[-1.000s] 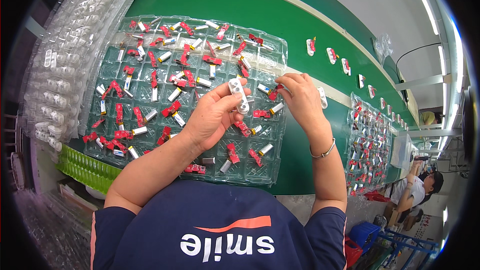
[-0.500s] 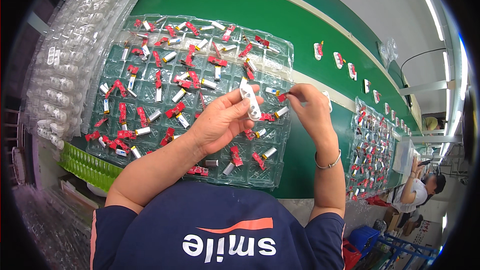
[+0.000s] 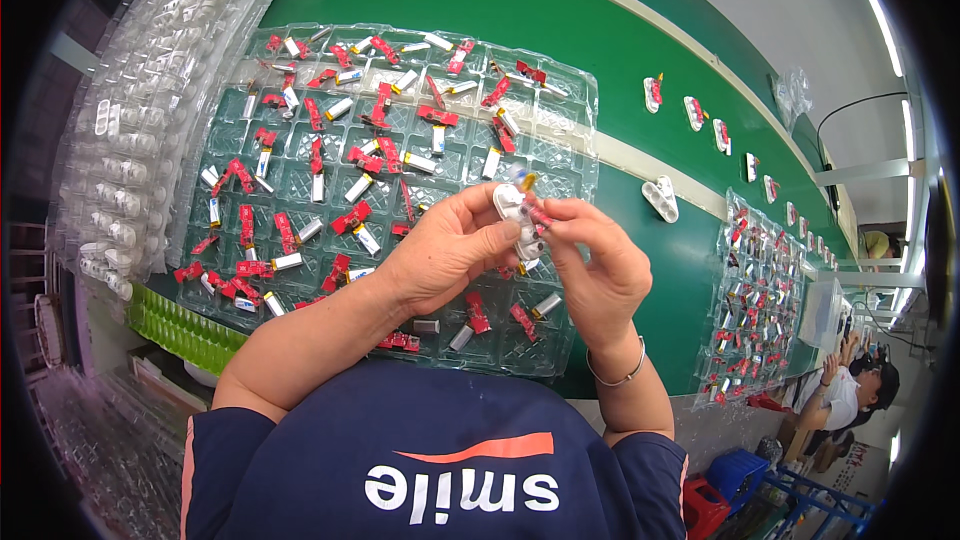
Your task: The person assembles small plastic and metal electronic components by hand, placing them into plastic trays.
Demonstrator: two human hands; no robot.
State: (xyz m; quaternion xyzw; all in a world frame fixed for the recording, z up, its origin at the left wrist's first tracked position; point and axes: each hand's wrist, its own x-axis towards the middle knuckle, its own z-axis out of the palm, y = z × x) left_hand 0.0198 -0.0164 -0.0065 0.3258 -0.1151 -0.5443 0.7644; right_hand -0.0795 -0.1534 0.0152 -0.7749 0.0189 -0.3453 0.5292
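Observation:
In front of my chest, my left hand (image 3: 440,258) is closed on a white plastic shell (image 3: 509,202), an elongated rounded piece held between thumb and fingers. My right hand (image 3: 608,268) pinches a small red circuit board (image 3: 538,214) against the shell's face; a blurred battery seems to stick up beyond it. Beneath both hands lies a clear compartment tray (image 3: 570,182) of red boards with silver batteries. Just beyond my right hand, another white shell (image 3: 660,198) rests on the green table.
White shells with red boards, such as this one (image 3: 653,94), stand in a row along the far side. A second filled tray (image 3: 745,310) lies to the right. Stacked clear trays of white shells (image 3: 125,170) are at the left, above a green tray (image 3: 185,332). A co-worker (image 3: 845,390) sits far right.
My right hand has moved left from the tray's edge, bringing a red board to the white shell. The shell on the table, partly hidden before, now shows fully.

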